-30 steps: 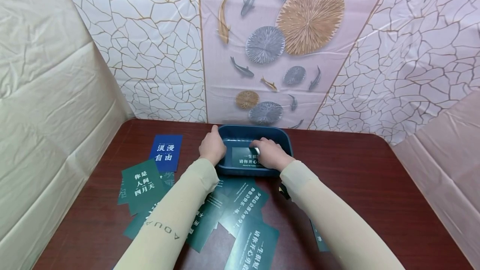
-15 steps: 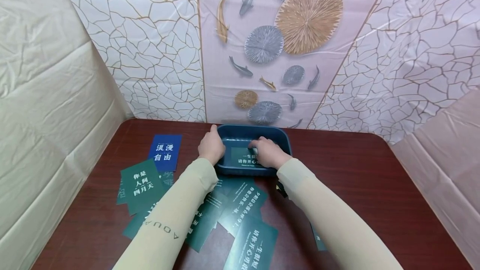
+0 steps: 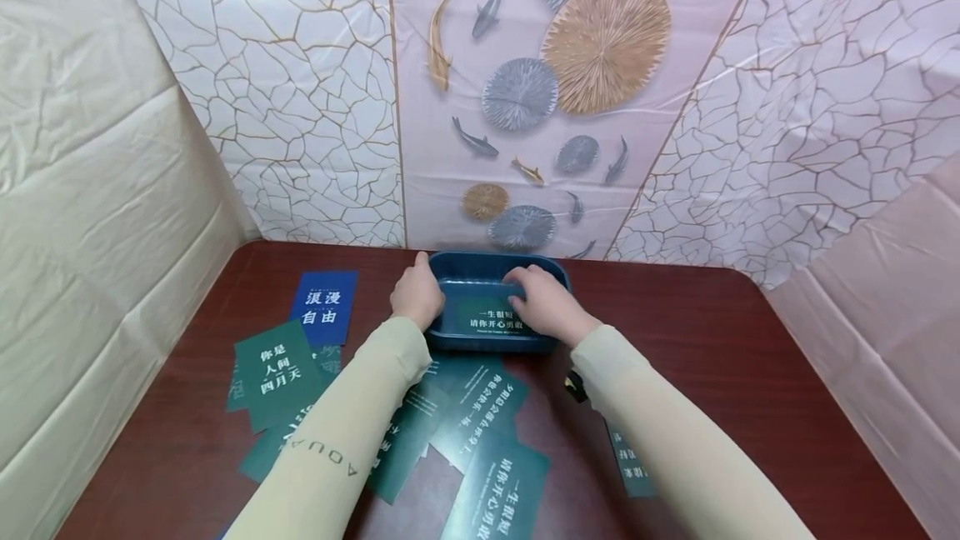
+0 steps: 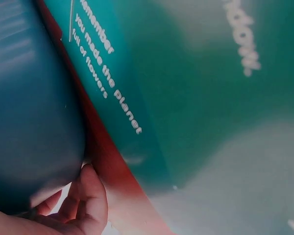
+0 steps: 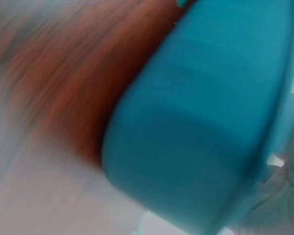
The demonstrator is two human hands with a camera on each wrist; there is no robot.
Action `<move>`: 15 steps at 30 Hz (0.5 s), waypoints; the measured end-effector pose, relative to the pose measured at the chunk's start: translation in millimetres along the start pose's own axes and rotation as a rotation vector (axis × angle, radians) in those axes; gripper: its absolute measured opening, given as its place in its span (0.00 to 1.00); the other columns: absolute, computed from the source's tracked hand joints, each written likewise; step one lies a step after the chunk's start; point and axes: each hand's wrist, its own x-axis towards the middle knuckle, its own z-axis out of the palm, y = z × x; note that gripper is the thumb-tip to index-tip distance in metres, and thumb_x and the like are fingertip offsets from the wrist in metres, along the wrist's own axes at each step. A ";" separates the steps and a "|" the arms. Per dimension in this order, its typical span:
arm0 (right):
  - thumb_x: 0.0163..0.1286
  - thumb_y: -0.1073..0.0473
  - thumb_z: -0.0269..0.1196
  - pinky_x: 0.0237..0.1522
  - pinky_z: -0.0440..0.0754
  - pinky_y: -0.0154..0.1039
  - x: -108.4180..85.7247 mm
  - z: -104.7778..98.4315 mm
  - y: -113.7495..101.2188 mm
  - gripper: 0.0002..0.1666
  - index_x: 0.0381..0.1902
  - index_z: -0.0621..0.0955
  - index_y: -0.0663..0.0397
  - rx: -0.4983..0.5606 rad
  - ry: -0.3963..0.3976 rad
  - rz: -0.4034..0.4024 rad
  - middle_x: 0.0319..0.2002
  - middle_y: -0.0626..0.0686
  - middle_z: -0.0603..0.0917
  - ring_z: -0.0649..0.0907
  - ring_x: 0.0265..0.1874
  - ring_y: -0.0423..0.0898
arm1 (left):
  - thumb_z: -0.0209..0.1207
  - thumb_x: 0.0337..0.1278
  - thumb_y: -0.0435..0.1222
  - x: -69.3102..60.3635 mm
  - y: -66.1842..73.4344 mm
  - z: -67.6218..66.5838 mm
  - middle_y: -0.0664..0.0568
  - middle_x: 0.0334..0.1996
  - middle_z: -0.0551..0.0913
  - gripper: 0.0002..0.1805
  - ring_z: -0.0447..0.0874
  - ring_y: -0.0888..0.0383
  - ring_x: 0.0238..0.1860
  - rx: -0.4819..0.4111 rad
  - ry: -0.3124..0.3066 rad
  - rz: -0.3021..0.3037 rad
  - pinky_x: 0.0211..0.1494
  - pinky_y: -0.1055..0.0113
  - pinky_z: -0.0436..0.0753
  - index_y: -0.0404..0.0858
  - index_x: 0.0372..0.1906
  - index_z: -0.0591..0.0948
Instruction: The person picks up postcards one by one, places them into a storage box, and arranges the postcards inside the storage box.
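A dark blue plastic tray point(image 3: 491, 343) stands near the back edge of the table. My left hand point(image 3: 416, 294) grips its left end, thumb at the rim; in the left wrist view the curled fingers point(image 4: 92, 196) reach under the tray's wall point(image 4: 34, 107). Inside the tray lies a green card point(image 3: 476, 315) with white writing. Over the tray's right side hovers my right hand point(image 3: 551, 304), thumb and forefinger apart with nothing seen between them. The right wrist view is blurred and shows the tray's outer wall point(image 5: 186, 122) beside part of that hand point(image 5: 279, 200).
Green printed cards point(image 3: 495, 490) overlap in front of the tray. At the left lie a blue card point(image 3: 324, 307) and another green card point(image 3: 277, 373). A card point(image 3: 628, 461) and a small black and yellow object point(image 3: 575, 386) are partly under the right forearm.
My right hand has come off the card in the tray and moved slightly right, its thumb and forefinger parting. More of the card's writing shows. The left hand keeps its grip.
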 end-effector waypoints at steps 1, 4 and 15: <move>0.71 0.59 0.60 0.51 0.76 0.49 -5.6 -4.9 2.1 0.21 0.60 0.75 0.54 0.017 0.045 -0.019 0.53 0.56 0.76 0.77 0.51 0.51 | 0.58 0.62 0.33 -0.7 -0.2 -0.6 0.41 0.50 0.79 0.35 0.81 0.45 0.39 -0.002 0.004 0.001 0.46 0.46 0.79 0.42 0.72 0.58; 0.70 0.58 0.60 0.49 0.76 0.49 -26.6 -22.3 10.3 0.20 0.59 0.76 0.55 0.035 0.169 -0.055 0.52 0.55 0.77 0.78 0.48 0.50 | 0.59 0.61 0.33 -1.8 -0.6 -1.3 0.41 0.50 0.79 0.35 0.81 0.45 0.39 -0.003 0.008 0.001 0.46 0.46 0.79 0.41 0.71 0.58; 0.67 0.55 0.64 0.46 0.78 0.56 -129.1 -46.2 59.3 0.28 0.61 0.72 0.60 0.002 0.234 0.113 0.51 0.61 0.77 0.79 0.46 0.56 | 0.59 0.62 0.33 -2.4 2.2 -0.6 0.42 0.52 0.78 0.34 0.81 0.45 0.42 0.005 0.003 -0.008 0.49 0.45 0.79 0.41 0.71 0.58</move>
